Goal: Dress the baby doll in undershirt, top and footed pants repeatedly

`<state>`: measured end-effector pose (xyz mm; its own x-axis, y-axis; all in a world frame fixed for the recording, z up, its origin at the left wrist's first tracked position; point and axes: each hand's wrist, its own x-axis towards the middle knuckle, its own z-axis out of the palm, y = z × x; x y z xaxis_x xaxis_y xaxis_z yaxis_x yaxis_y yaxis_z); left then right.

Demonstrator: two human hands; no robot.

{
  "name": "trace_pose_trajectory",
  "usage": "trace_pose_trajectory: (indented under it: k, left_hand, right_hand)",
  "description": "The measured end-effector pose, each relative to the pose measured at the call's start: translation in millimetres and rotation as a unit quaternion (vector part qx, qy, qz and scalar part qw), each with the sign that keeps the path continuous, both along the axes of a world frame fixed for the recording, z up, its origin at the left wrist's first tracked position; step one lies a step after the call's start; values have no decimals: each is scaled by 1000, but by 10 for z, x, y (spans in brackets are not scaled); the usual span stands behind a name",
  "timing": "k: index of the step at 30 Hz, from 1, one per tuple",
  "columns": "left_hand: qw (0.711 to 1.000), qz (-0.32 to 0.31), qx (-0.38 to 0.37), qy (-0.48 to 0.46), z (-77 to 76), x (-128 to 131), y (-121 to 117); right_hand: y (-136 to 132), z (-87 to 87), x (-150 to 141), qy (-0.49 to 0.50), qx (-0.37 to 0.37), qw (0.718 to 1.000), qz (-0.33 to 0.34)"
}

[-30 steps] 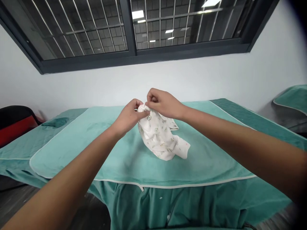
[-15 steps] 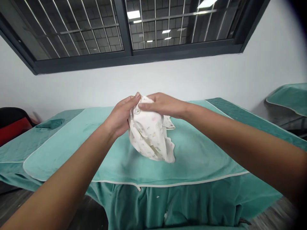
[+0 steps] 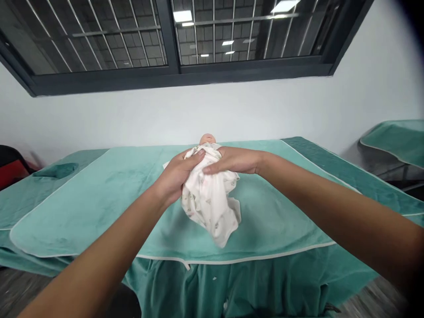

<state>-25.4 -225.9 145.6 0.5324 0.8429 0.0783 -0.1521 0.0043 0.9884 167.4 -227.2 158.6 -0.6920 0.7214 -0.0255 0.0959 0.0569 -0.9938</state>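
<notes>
Both my hands hold a bunched white baby garment (image 3: 210, 203) with small printed figures, raised over the bed's middle. The bare, skin-coloured head of a baby doll (image 3: 207, 138) shows at the garment's far end; the rest of the doll is hidden by cloth and hands. On the left side, my left hand (image 3: 180, 174) is closed on the cloth, thumb on top. Opposite it, my right hand (image 3: 232, 161) grips the upper right part, its thumb pressed over the fabric. The garment's lower end hangs loose towards me in folds.
A light green cover (image 3: 99, 198) with white piping lies on the bed, over a darker green skirt (image 3: 251, 282). Behind stand a white wall (image 3: 132, 119) and a barred window (image 3: 179, 70). A red and black chair (image 3: 11, 170) is at left, another green-covered surface (image 3: 397, 139) at right.
The doll's head has come into view beyond the garment. Both hands have moved slightly lower, and the cloth has turned and gathered, its loose end hanging nearer me.
</notes>
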Motion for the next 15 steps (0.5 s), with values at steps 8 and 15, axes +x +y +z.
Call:
trace_pose_trajectory:
  k: [8, 15]
  left_hand:
    - [995, -73, -66, 29, -189, -149, 83]
    - [992, 48, -65, -93, -309, -115, 231]
  right_hand:
    - [77, -190, -84, 165, -43, 979, -109]
    - [96, -250, -118, 12, -43, 999, -10]
